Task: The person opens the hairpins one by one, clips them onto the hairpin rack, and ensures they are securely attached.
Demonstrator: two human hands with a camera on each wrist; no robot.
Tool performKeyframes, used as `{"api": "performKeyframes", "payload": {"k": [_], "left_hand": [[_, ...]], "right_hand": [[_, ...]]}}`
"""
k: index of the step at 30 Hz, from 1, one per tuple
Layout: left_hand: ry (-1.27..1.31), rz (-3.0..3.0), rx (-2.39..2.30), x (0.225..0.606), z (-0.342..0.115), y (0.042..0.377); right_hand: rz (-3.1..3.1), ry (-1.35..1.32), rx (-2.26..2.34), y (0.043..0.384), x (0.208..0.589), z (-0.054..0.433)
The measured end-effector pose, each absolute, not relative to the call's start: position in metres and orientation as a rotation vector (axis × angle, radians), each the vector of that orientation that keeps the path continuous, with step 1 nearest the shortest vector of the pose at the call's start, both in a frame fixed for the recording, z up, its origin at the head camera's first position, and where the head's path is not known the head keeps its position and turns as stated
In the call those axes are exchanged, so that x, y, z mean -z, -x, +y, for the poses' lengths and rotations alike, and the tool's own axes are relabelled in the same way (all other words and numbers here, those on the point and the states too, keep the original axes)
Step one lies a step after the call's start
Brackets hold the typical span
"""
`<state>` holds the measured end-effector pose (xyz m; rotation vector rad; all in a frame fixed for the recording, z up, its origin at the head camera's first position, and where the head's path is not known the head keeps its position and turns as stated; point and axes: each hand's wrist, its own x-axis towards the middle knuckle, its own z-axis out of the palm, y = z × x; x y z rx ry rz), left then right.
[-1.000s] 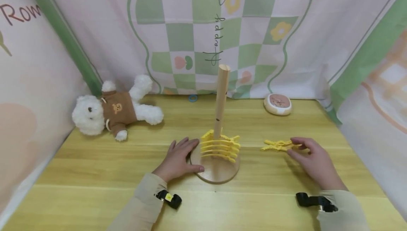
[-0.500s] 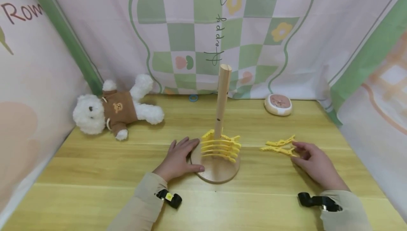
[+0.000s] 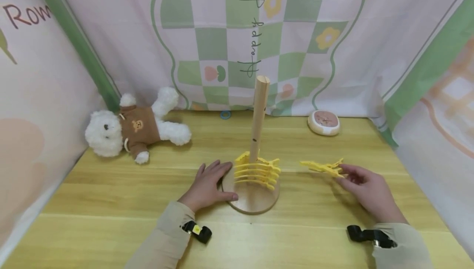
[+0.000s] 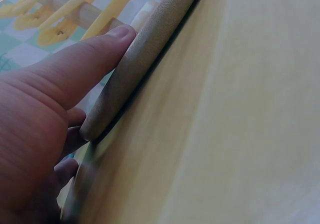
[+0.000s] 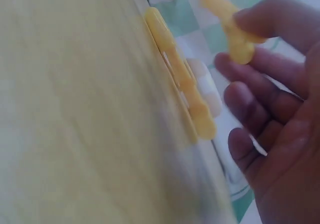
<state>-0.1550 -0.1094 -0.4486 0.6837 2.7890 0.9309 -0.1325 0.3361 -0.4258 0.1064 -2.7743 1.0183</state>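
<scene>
My left hand (image 3: 207,186) rests on the left edge of a round wooden base (image 3: 259,203), thumb on top and the other fingers along the rim. From the base rises an upright wooden post (image 3: 259,112). Several thin yellow plastic pieces (image 3: 255,174) are stacked around its foot. To the right, my right hand (image 3: 366,191) pinches one knobbed yellow piece (image 5: 220,9) between thumb and fingers, raised above the table in the right wrist view. A second yellow piece (image 5: 180,76) lies on the table close by; the two overlap in the head view.
A white plush toy (image 3: 137,125) in a brown top lies at the back left. At the back stand a small pink-and-white device (image 3: 324,122) and a blue ring (image 3: 225,114). Printed curtains (image 3: 207,42) hang behind the wooden table (image 3: 296,236).
My right hand first shifted slightly right, the two yellow pieces spreading apart. Now one piece is pinched, its far end swung up across the other. My left hand has stayed still.
</scene>
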Motion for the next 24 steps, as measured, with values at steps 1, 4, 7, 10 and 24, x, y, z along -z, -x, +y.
{"api": "performKeyframes", "payload": {"k": [1,4,7,10,24], "left_hand": [[-0.682,2.788,-0.931,0.449,-0.109,0.155],[-0.675,2.785,-0.933,0.448,-0.109,0.154],[-0.675,2.786,-0.934,0.449,-0.109,0.154],[-0.678,2.787,-0.937,0.449,-0.109,0.154],[-0.685,2.786,-0.953,0.449,-0.109,0.154]], "right_hand": [[-2.758,-0.108,-1.005,0.132,0.424,0.334],[-2.706,-0.136,-0.983,0.13,0.418,0.325],[-2.66,-0.174,-0.964,0.129,0.411,0.317],[-2.611,-0.221,-0.975,0.127,0.405,0.309],[-2.505,-0.352,-1.081,0.117,0.377,0.276]]}}
